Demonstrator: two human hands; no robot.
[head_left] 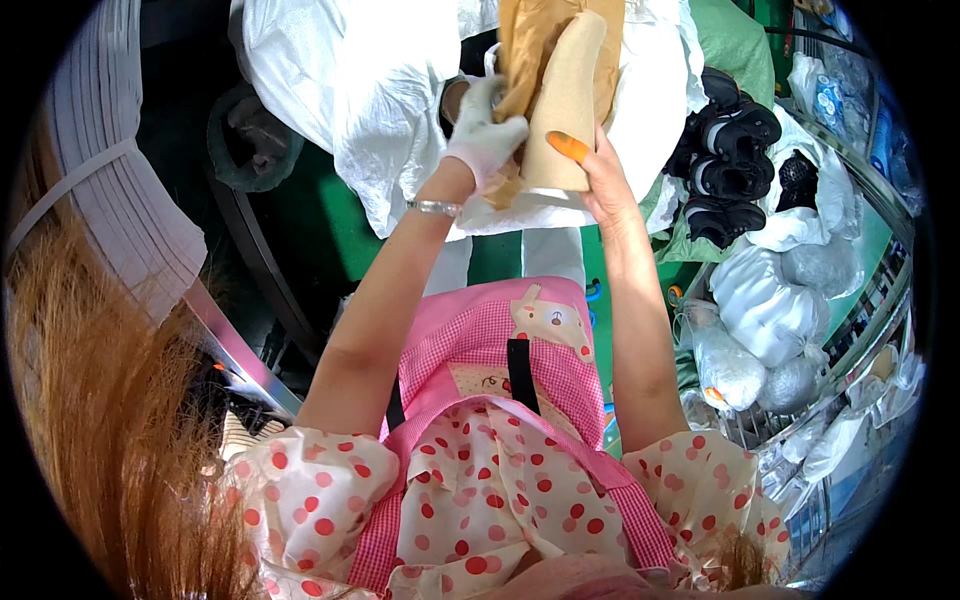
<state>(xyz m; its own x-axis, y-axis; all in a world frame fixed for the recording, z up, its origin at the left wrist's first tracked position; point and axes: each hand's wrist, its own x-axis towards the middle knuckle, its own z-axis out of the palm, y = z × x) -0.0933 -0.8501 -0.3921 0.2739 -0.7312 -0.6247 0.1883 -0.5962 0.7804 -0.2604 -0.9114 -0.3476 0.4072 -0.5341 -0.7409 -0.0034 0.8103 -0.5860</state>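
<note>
My right hand (608, 182), with an orange finger cot on its thumb, is closed on a tan, insole-shaped piece (568, 95) that stands nearly upright, its narrower end curving away at the top. Behind that piece hangs crumpled brown paper (522, 55). My left hand (485, 132), in a white glove, is at the left edge of the brown paper. Its fingers are blurred, and whether they grip the paper is unclear. Just beyond it shows a small part of a dark round item, mostly hidden.
White plastic sheeting (395, 120) spreads under my hands. Several black shoes (735, 150) lie at the right, above clear and white bags (770, 305) by a metal rack (880, 260). A strapped stack of white sheets (125, 170) stands left, near a plastic-lined bin (255, 140).
</note>
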